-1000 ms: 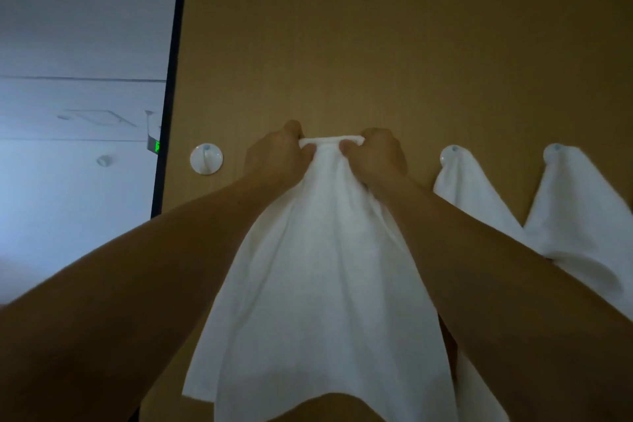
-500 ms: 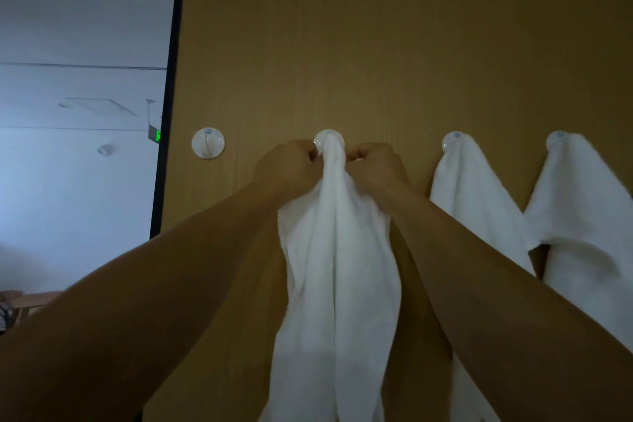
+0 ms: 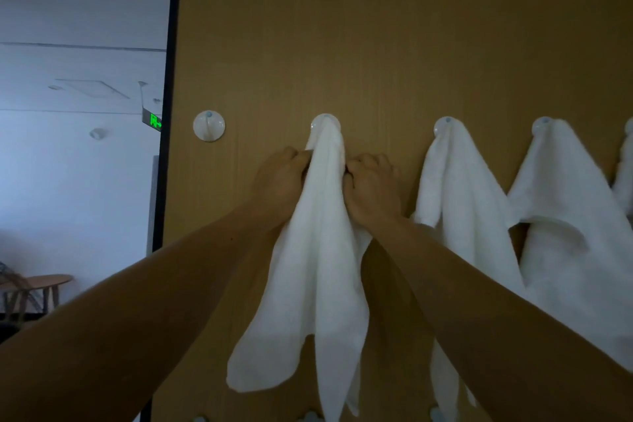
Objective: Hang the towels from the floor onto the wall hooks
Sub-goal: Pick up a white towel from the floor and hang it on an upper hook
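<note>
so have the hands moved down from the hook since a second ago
Yes. Left hand and right hand now grip the towel below its hook, not level with it.

Both bare arms reach up and forward, forearms angling in toward each other, and the hands end up just below the hook (image 3: pixel 325 122), one each side. Left hand (image 3: pixel 282 178) is curled into a loose fist, fingers pinching the towel (image 3: pixel 318 250) edge. Right hand (image 3: pixel 371 187) mirrors it, knuckles up, fingers clamped on the cloth. Wrists are pretty straight, sleeves nowhere in sight.
</note>
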### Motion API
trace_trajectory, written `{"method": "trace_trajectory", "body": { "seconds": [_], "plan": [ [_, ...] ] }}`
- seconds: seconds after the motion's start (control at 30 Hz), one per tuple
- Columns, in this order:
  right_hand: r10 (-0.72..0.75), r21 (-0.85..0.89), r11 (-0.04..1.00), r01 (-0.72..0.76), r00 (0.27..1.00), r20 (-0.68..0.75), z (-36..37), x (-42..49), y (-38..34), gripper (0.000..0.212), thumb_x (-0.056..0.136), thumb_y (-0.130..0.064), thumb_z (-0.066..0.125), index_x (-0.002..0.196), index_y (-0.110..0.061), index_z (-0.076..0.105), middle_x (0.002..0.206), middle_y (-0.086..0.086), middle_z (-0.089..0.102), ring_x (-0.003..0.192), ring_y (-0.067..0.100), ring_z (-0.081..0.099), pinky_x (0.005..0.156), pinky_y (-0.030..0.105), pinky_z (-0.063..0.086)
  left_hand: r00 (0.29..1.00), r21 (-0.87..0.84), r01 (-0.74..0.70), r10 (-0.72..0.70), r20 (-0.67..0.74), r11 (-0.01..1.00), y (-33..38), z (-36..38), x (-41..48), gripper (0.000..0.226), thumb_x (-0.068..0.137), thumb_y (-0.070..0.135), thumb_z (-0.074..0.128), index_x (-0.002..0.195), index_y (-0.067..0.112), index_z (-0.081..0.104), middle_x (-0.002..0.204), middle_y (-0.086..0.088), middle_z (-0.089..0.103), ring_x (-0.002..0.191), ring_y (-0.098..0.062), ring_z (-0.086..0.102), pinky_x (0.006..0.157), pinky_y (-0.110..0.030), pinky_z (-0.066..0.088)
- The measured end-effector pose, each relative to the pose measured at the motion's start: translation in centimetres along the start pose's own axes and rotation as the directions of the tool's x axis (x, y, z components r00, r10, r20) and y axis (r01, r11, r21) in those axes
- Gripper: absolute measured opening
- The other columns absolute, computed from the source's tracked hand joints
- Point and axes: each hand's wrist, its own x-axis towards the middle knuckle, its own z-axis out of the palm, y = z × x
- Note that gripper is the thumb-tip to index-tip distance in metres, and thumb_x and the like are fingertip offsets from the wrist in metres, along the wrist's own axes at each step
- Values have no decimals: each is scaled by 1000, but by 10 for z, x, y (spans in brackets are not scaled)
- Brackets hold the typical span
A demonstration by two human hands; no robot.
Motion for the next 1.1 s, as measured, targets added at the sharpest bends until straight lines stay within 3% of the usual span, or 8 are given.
{"method": "trace_trajectory", "body": {
  "seconds": [0.1,0.23,0.3,0.4,0.53,0.63,0.9,1.1],
  "plan": [
    [-13,29,999,14,1000,-22,-1,-12,-1,51,92,-38,18,96,-14,64,98,1,64,96,21,53,92,38,36,995,-6,-44,44,87,999,-12,3,-6,17,95,22,49,87,20,63,84,4,60,76,-14,57,68,-26,45],
    [33,234,971,-45,998,52,4,-27,-3,32,99,-16,39,70,-16,53,76,6,60,76,26,56,80,50,47,973,-448,212,-144,182,869,-10,6,-18,24,96,20,54,77,13,66,60,14,62,57,0,56,63,-24,44],
    [120,315,935,-164,981,152,8,-32,-3,27,100,-15,42,85,-8,63,89,12,65,87,31,60,84,51,48,945,-538,318,-215,246,781,-6,7,-26,30,95,37,53,75,19,65,61,13,67,57,-1,63,57,-23,49],
    [317,575,677,-459,887,335,2,-42,-10,32,97,-31,42,112,-14,65,108,5,67,102,24,62,92,42,50,952,-410,266,-171,253,873,-10,5,-37,37,88,54,57,83,20,71,74,10,72,66,1,66,57,-16,51],
    [344,639,552,-536,844,411,-3,-56,-11,26,102,-26,41,110,-15,63,112,8,63,105,21,59,97,38,47,975,-240,161,-116,191,957,-29,9,-52,28,94,28,56,77,8,64,69,4,63,60,-2,55,57,-21,45],
    [293,637,431,-639,767,571,-10,-65,-15,55,81,-71,53,118,-30,59,110,-9,67,101,12,65,82,29,52,948,-350,267,-180,261,898,-36,11,-59,15,92,27,58,100,20,70,91,5,72,83,-10,68,71,-26,55],
    [366,445,674,-589,790,491,-8,-91,-18,49,99,-48,40,127,-10,56,119,5,64,109,22,60,100,41,47,884,-305,453,-375,281,838,-35,21,-88,20,97,29,51,98,19,68,79,13,66,68,2,60,53,-10,45],
    [407,409,703,-582,801,438,-24,-106,-11,57,100,-53,24,107,-11,62,103,6,65,99,23,60,97,43,46,855,-233,518,-503,125,823,-22,19,-113,36,102,30,33,98,7,61,94,-8,63,89,-22,59,80,-34,46]
  ]
}}
